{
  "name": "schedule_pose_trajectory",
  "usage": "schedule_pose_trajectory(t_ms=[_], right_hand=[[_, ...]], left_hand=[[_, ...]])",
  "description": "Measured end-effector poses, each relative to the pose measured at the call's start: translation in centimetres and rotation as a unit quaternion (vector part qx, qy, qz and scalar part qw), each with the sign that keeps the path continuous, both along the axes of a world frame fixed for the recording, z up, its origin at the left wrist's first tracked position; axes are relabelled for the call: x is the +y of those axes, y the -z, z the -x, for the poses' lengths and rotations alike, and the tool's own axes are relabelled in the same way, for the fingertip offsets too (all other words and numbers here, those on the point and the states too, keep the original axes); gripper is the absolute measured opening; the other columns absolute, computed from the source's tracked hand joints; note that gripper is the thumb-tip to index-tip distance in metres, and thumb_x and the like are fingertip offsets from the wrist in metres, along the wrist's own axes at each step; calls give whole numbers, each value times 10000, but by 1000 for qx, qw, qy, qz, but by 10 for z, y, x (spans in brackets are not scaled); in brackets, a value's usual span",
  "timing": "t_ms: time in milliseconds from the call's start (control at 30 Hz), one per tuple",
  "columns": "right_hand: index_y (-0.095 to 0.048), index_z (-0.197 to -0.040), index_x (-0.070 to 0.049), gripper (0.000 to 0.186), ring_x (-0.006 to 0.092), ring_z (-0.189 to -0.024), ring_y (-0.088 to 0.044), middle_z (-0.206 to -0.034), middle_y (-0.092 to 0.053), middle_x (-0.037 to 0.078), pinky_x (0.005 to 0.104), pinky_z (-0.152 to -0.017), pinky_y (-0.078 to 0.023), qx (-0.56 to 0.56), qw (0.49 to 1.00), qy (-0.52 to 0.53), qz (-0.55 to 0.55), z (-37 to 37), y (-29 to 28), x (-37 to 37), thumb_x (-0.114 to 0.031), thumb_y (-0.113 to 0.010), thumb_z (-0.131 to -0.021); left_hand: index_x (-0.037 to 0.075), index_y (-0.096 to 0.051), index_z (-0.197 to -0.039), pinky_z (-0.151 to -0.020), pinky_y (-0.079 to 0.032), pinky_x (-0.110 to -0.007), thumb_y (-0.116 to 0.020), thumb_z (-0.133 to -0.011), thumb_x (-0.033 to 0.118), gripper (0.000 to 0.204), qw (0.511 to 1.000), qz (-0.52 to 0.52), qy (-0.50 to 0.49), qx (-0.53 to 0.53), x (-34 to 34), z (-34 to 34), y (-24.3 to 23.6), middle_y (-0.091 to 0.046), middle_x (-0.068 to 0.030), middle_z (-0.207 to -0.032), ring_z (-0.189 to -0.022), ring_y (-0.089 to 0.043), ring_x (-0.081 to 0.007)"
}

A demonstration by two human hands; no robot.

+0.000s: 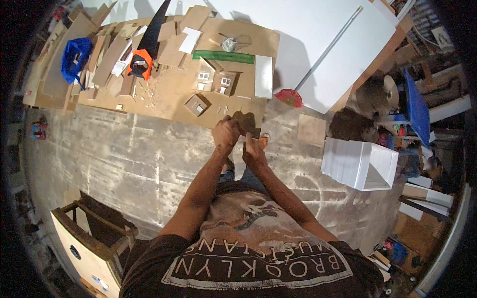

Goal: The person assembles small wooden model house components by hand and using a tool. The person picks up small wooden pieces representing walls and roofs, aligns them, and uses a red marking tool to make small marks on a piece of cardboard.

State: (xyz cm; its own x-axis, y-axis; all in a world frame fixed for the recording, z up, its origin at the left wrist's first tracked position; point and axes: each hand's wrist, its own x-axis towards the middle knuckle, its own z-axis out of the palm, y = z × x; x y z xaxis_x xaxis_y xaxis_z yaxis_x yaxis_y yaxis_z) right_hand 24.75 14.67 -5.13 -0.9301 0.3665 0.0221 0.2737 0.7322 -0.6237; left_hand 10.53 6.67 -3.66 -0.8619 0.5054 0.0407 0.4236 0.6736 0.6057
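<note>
Just off the near edge of the workbench, my two hands are close together in front of my body. My left hand (226,134) is closed, its fingers pinched around something small and partly hidden. To its right, my right hand (255,152) is closed on a small orange thing (264,142) with a shiny end; its kind cannot be made out. Beyond them on the bench stand little model house pieces: a gabled wall (204,72) with a white window, another windowed piece (226,83), and a small open box (198,105). Small offcuts (223,109) lie near the box.
A handsaw (140,62) with an orange and black handle, a blue bag (76,60) and wood scraps (107,59) crowd the left. A green strip (223,56) and white panel (264,76) lie behind the models. A white plastic bin (343,161) stands right; a wooden frame (84,248) stands lower left.
</note>
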Motion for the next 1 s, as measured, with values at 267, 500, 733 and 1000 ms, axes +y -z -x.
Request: schedule_pose_trajectory(t_ms=[267, 500, 733, 1000], right_hand=[[-429, -1366, 31, 421, 489, -959, -614, -1145, -579, 339, 494, -802, -504, 119, 989, -34, 74, -18, -15, 13, -73, -507, -965], [-452, -1339, 28, 421, 499, -991, -609, -1047, -620, 329, 549, -831, -464, 51, 996, 3, 69, 12, -14, 21, -155, -535, -970], [-467, -1238, 5, 316, 512, -942, -614, -987, -625, 339, 574, -768, -449, -6, 995, 17, 94, 12, -7, 21, -122, -536, -957], [-430, -1308, -9, 396, 515, -909, -624, -976, -634, 337, 588, -766, -476, -43, 995, 1, 86, 14, -14, 20, -107, -537, -939]], left_hand=[[104, -748, -920, -753, -541, -434, -688, -829, 258, 188, 996, -45, -49, -54, -1, 1, 0, -692, -91, -953, -872, -679, -349], [108, -737, -924, -759, -533, -434, -676, -851, 249, 170, 992, -96, -34, -70, -6, 2, 10, -684, -86, -972, -894, -671, -352], [118, -748, -977, -755, -531, -425, -647, -868, 239, 192, 994, -88, -31, -57, -5, -3, 1, -684, -95, -964, -887, -671, -348], [128, -743, -991, -762, -529, -434, -635, -874, 243, 197, 994, -89, -20, -53, -4, -3, 2, -675, -96, -963, -891, -662, -355]])
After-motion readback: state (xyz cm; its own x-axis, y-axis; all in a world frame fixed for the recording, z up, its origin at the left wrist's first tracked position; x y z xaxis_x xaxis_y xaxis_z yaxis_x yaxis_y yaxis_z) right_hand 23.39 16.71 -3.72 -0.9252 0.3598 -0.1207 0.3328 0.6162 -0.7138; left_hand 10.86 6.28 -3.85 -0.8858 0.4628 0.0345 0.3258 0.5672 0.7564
